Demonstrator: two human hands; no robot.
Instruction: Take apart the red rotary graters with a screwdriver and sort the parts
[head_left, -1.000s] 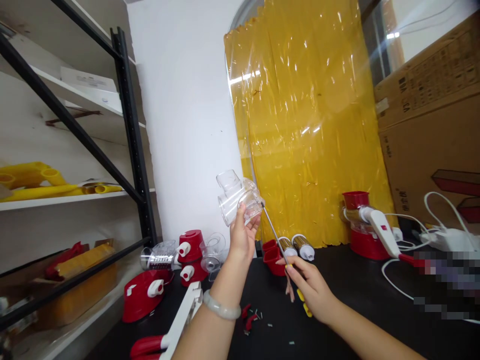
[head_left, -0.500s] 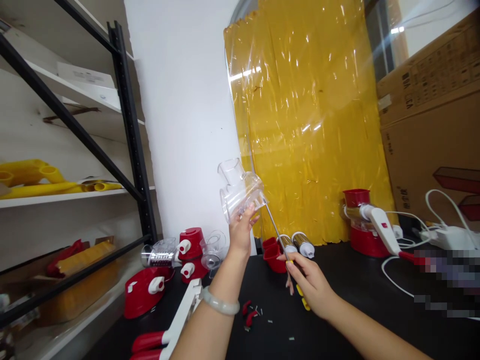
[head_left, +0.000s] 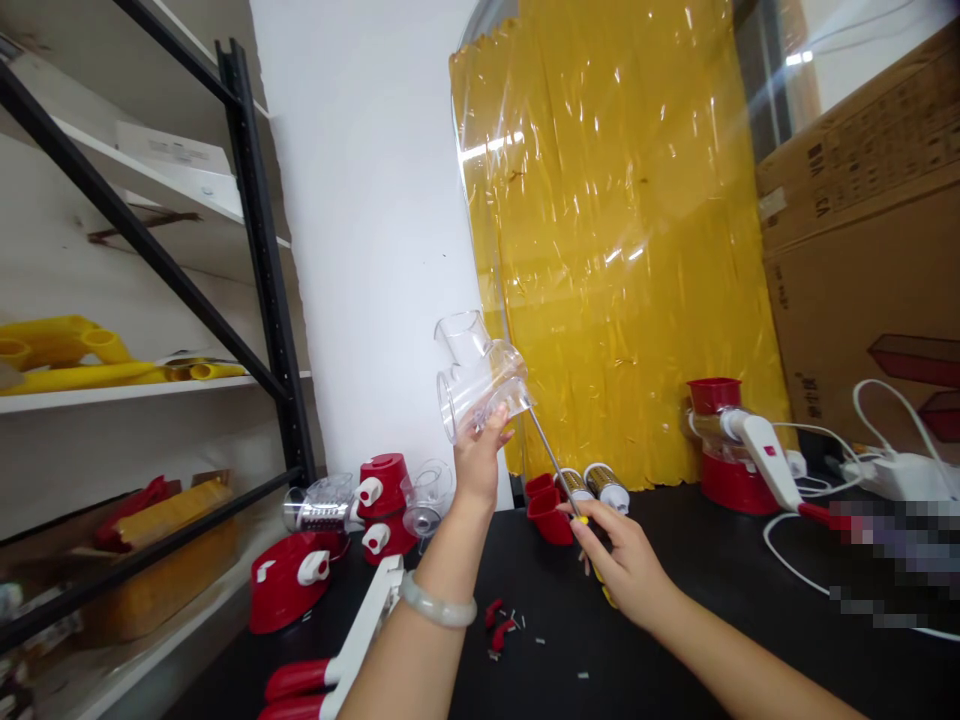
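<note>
Raised above the table, my left hand (head_left: pixel 480 450) is closed on a clear plastic grater housing (head_left: pixel 480 385), a tube with a short wide neck on top. My right hand (head_left: pixel 619 555) grips a screwdriver (head_left: pixel 551 450) by its yellow handle, mostly covered by my fingers. The long metal shaft slants up to the left, and its tip is at the housing's lower right edge. Whether the tip sits in a screw cannot be made out. Below lie small red parts (head_left: pixel 501 632) with several tiny screws or pins around them.
Red bases with white knobs (head_left: pixel 289 585) stand left, near white handles with red grips (head_left: pixel 337 660). Metal grater drums (head_left: pixel 606 488) and red hoppers (head_left: pixel 551 515) lie at the back. An assembled grater (head_left: pixel 724 450), white cables and a cardboard box (head_left: pixel 862 260) are right; a shelf rack (head_left: pixel 259 250) stands left.
My right hand has turned slightly around the screwdriver handle, its fingers curling in more. The housing has shifted only slightly, and the shaft still meets its lower edge.
</note>
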